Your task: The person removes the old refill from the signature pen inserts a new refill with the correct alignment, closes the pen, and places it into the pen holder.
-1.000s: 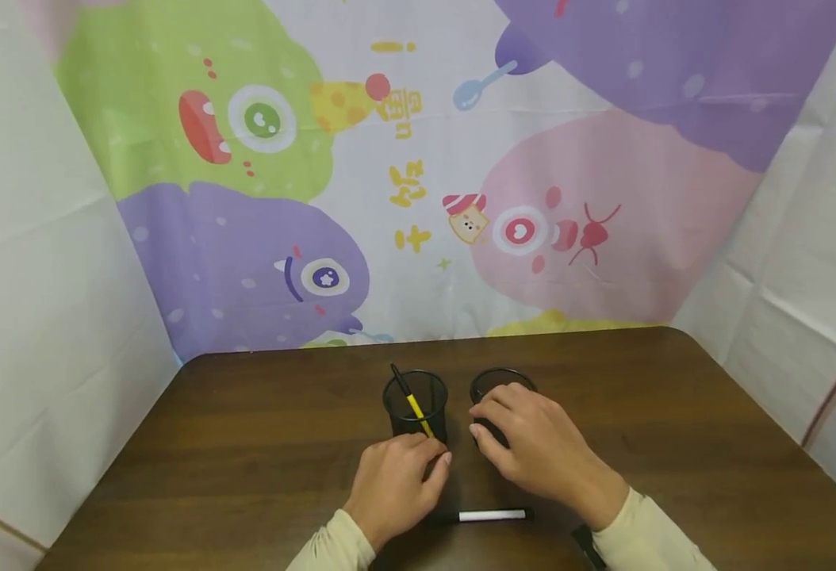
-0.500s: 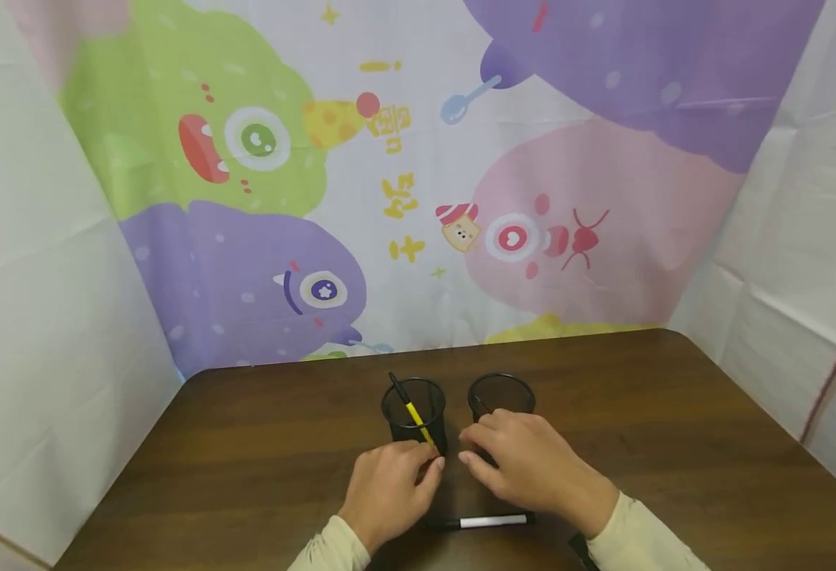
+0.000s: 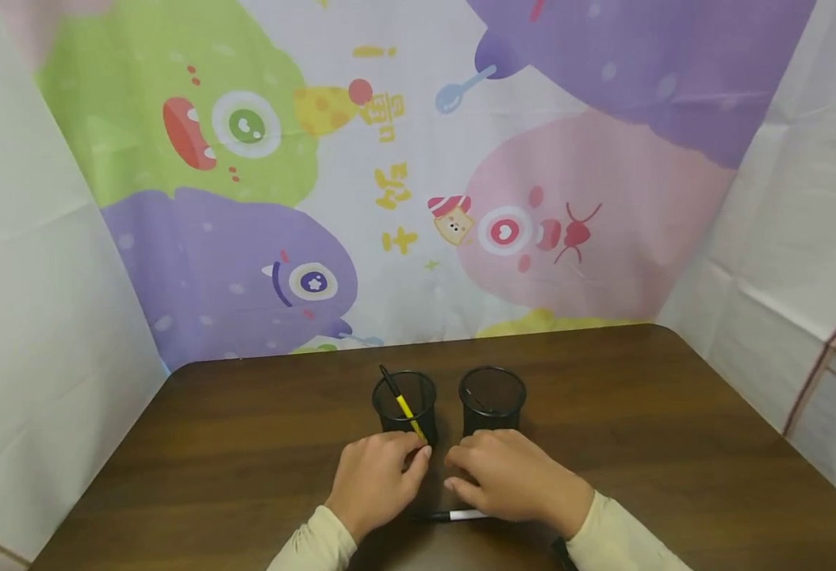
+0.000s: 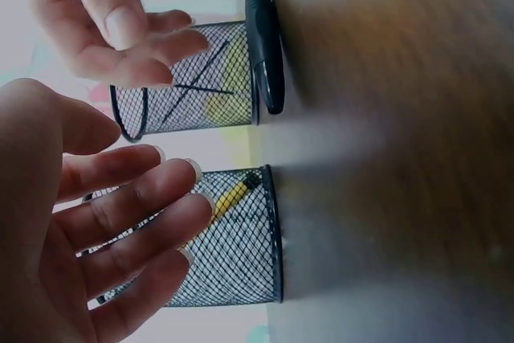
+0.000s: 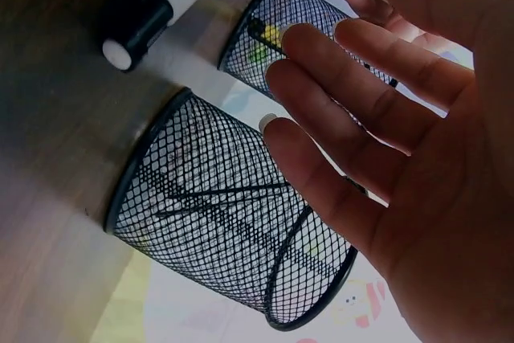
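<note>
Two black mesh pen cups stand side by side on the table. A yellow and black pen (image 3: 405, 406) leans in the left cup (image 3: 423, 388); thin dark sticks show inside the right cup (image 5: 217, 198). My left hand (image 3: 378, 482) hovers just in front of the left cup, its fingers loosely bent and holding nothing. In front of the right cup is my right hand (image 3: 521, 478), also bare, with fingers relaxed. A white marker with black ends (image 3: 454, 515) lies flat on the table below both hands, its right end hidden by the right hand in the head view.
The brown wooden table (image 3: 261, 444) runs back to a cartoon-printed cloth (image 3: 396, 293). White cloth walls (image 3: 40, 301) close off both sides. A small dark object (image 3: 562, 551) sits by the right sleeve, mostly covered.
My right hand has drawn back from the right cup's rim toward the marker, uncovering the cup. My left hand keeps about the same place before the left cup. The head view has shifted slightly.
</note>
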Demonstrator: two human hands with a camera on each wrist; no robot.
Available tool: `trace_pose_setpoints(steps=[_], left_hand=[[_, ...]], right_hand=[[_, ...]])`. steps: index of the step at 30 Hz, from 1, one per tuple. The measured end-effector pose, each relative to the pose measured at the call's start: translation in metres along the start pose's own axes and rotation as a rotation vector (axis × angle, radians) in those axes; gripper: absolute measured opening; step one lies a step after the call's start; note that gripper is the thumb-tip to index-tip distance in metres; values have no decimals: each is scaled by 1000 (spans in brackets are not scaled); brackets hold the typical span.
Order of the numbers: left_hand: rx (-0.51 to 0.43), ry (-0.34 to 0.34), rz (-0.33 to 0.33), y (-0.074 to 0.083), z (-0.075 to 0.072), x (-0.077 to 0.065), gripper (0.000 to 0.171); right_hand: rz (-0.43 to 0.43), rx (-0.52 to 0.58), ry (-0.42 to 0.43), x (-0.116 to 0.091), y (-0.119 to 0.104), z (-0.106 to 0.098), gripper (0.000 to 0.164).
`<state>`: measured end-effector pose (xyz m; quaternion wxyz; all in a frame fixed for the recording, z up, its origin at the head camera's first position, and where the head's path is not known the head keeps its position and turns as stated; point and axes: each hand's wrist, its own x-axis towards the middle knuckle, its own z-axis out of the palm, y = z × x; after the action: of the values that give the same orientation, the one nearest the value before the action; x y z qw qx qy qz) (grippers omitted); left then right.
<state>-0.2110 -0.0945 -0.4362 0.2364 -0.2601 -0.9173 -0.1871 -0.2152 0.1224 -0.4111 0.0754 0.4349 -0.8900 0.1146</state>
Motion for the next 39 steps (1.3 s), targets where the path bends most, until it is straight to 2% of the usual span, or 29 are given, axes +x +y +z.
trace_pose_setpoints(steps=[7, 14, 23, 30, 36, 39], left_hand=[[-8, -11, -30, -4, -2, -2, 16], [3, -16, -64, -8, -5, -3, 12], [9, -14, -74, -13, -4, -3, 11], [-1, -50, -98, -12, -2, -5, 14], [-4, -35, -87, -11, -2, -2, 12], [-6, -42, -86, -11, -3, -2, 12]], right_hand=[[13, -11, -32, 2, -1, 3, 12], [27, -33, -77, 0, -3, 3, 16], [94, -31, -183, -1, -4, -1, 18], [107, -22, -195, -7, -4, 3, 19], [93, -38, -158, -9, -3, 2, 18], [92, -17, -165, -7, -4, 2, 16]])
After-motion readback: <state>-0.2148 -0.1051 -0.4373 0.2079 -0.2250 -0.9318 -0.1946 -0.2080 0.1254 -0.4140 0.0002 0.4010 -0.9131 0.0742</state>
